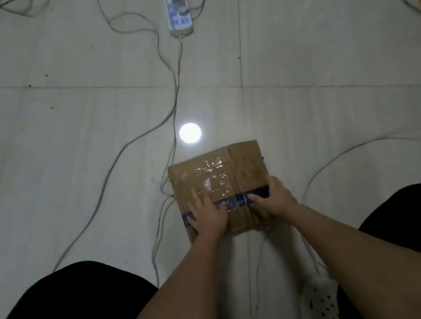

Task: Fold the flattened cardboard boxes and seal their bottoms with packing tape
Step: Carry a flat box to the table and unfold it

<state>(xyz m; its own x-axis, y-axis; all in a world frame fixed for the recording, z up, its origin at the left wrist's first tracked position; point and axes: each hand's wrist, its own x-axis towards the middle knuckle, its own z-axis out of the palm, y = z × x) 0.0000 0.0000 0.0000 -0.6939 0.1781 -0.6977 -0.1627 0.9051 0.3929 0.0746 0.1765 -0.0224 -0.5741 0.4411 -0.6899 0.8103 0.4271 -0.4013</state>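
A brown cardboard box (241, 166) lies on the pale tiled floor in front of me, its upper face covered with shiny clear tape and crossed near my side by a blue tape strip (237, 202). My left hand (207, 215) lies flat on the box's near left part, fingers spread over the blue strip. My right hand (273, 199) rests on the near right edge, with straight fingers pressing the blue strip and the thumb up along the box's right side. No tape roll is in sight.
A white power strip (179, 12) lies at the far middle, with several thin cables (173, 116) running across the floor past the box. A second white socket strip (320, 301) lies between my knees. A ceiling light's reflection (190, 133) glares just beyond the box.
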